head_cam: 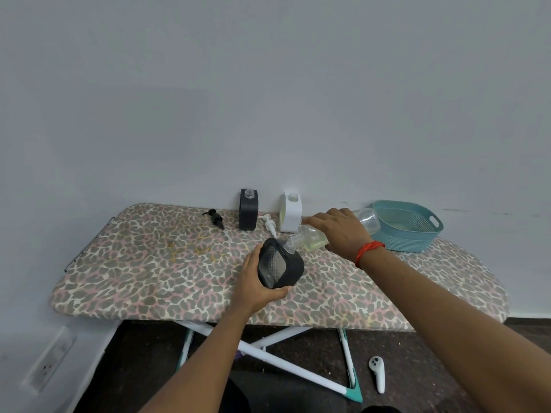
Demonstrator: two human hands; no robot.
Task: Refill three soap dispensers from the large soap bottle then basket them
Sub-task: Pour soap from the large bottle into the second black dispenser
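My left hand (255,283) grips a black-cased soap dispenser (280,263), tilted above the board with its open neck up and to the right. My right hand (338,231) holds the large clear soap bottle (313,238) tipped on its side, yellowish soap inside, its mouth at the dispenser's neck. Against the wall stand a second black dispenser (248,209) and a white dispenser (291,212), both without pumps. A black pump (215,219) and a white pump (269,223) lie loose on the board. The teal basket (407,225) sits at the right.
Everything rests on a leopard-print ironing board (179,263) set against a plain wall. Its white crossed legs (283,362) stand below. A white handheld controller (377,372) lies on the dark floor at the right. A wall socket (49,363) is low on the left.
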